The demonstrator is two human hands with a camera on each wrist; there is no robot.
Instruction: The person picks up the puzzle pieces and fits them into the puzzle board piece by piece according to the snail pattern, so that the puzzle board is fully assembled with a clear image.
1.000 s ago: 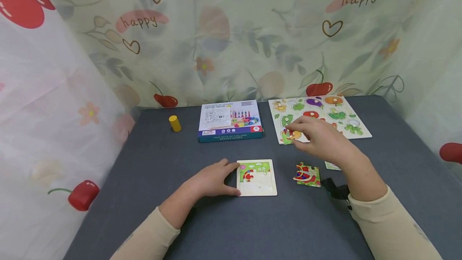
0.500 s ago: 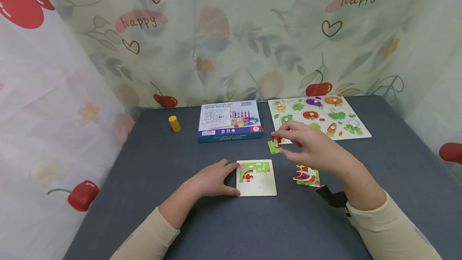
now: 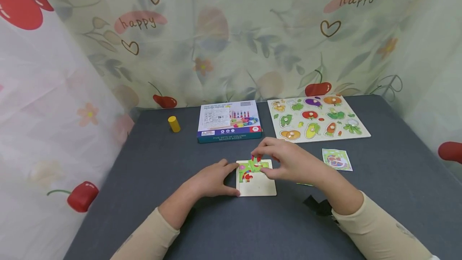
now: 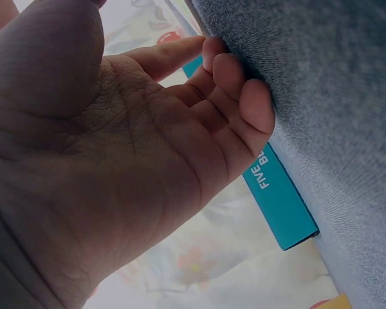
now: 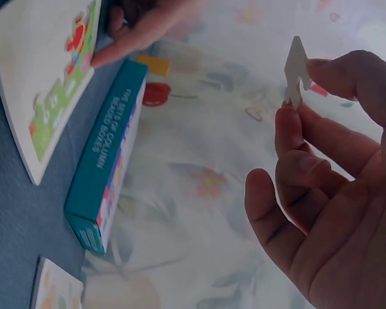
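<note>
The right hand [image 3: 292, 161] pinches a jigsaw piece [image 5: 296, 67] between thumb and fingers, above the puzzle tray [image 3: 257, 186], whose left edge the left hand [image 3: 212, 179] touches with thumb and forefinger spread apart. Beyond both hands, a teal-sided box [image 3: 229, 121] reads "FIVE SETS OF COLUMN BEADED BOXES"; its smaller print is illegible. Farther off, the curtain [image 3: 234, 47] twice says "happy". A vegetable puzzle board [image 3: 319, 118] lies beyond the right hand.

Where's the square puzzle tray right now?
In the head view, the puzzle tray lies slightly below and right of center, the left hand touching its left edge, teal-sided box behind.
</note>
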